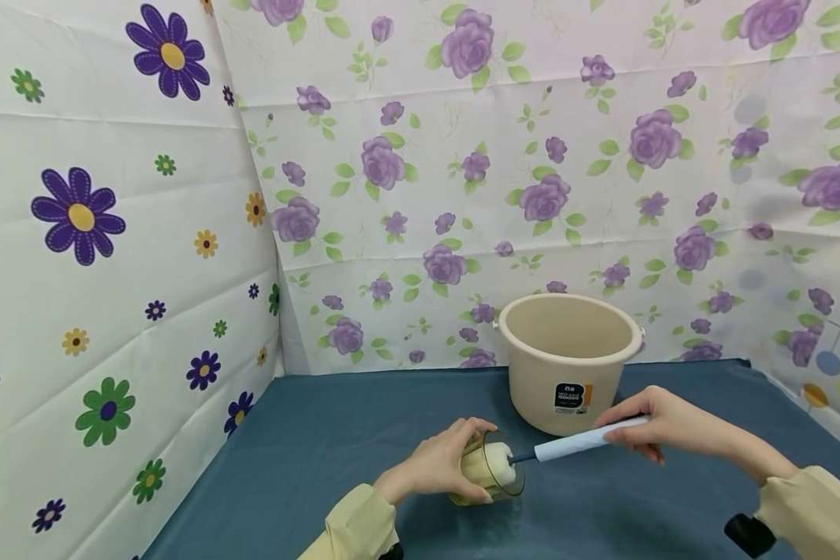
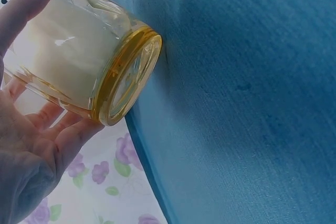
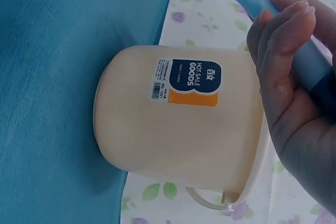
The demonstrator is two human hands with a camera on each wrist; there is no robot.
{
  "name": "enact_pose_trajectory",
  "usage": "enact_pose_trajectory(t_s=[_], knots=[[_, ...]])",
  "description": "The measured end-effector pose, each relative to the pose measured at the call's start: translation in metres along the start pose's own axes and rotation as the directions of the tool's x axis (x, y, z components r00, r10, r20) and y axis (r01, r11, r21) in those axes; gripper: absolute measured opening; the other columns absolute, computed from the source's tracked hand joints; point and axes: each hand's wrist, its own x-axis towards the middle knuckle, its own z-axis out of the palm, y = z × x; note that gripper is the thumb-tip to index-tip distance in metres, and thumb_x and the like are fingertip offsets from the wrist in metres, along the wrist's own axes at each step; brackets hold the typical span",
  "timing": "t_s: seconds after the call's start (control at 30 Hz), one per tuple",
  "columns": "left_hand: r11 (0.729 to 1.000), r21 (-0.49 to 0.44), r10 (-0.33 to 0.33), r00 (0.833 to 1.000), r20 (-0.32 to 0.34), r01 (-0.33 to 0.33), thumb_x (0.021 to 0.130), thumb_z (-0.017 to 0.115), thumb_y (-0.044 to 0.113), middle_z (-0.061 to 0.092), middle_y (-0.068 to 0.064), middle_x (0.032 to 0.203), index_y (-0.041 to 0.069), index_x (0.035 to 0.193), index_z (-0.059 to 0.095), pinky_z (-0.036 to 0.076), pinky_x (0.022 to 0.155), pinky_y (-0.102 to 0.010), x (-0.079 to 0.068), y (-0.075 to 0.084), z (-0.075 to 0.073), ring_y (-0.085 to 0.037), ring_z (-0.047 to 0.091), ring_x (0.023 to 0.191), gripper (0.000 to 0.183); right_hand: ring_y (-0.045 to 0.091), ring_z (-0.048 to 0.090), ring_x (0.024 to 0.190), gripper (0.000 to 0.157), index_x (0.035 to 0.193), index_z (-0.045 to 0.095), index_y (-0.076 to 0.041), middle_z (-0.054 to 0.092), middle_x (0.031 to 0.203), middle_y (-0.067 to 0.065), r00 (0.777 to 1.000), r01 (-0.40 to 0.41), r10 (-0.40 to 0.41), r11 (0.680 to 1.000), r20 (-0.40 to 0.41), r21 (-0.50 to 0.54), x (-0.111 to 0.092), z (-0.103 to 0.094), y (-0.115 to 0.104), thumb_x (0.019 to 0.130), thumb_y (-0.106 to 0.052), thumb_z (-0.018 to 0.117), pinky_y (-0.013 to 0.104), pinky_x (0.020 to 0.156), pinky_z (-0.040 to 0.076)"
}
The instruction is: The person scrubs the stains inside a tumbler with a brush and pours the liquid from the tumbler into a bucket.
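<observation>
My left hand (image 1: 442,459) grips an amber-tinted clear glass (image 1: 467,474), tipped on its side with the mouth toward the right. In the left wrist view, the thick base of the glass (image 2: 128,77) is close to the blue cloth. A white sponge head (image 1: 498,460) of a cup brush fills the inside of the glass. From it a dark stem runs to the pale blue brush handle (image 1: 577,442), which my right hand (image 1: 654,424) holds between thumb and fingers. In the right wrist view the fingers (image 3: 286,35) curl round the handle (image 3: 310,64).
A beige bucket (image 1: 567,389) with a label stands on the blue cloth (image 1: 364,420), just behind the brush handle. Its wire or plastic bail (image 3: 205,199) hangs at the side. Flowered sheets (image 1: 392,233) rise behind and on the left.
</observation>
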Motion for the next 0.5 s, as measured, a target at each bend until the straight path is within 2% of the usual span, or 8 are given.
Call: enact_pose_trajectory(t_s=[0.33,0.5], knots=[[1.0,0.0,0.004,1.0,-0.002,-0.004,0.065,0.079,0.044,0.044,0.008,0.109,0.029,0.132,0.036,0.042,0.066,-0.03,0.0001,-0.0003,0.0003,-0.01,0.047,0.097,0.081,0.018,0.046,0.037,0.024,0.112,0.063,0.0,0.055,0.054,0.01,0.999,-0.041,0.041,0.999,0.008,-0.028,-0.0045,-0.0045,-0.0005,0.092,-0.006,0.052,0.035,0.037,0.042],[1.0,0.003,0.011,1.0,-0.008,-0.011,0.065,0.078,0.044,0.044,0.008,0.11,0.029,0.132,0.036,0.042,0.066,-0.029,-0.0002,-0.0012,0.0012,-0.009,0.047,0.096,0.08,0.024,0.044,0.036,0.024,0.112,0.063,0.001,0.057,0.057,0.008,0.999,-0.022,0.022,1.0,0.043,-0.006,-0.0043,-0.0063,-0.0003,0.092,-0.003,0.05,0.035,0.036,0.042]])
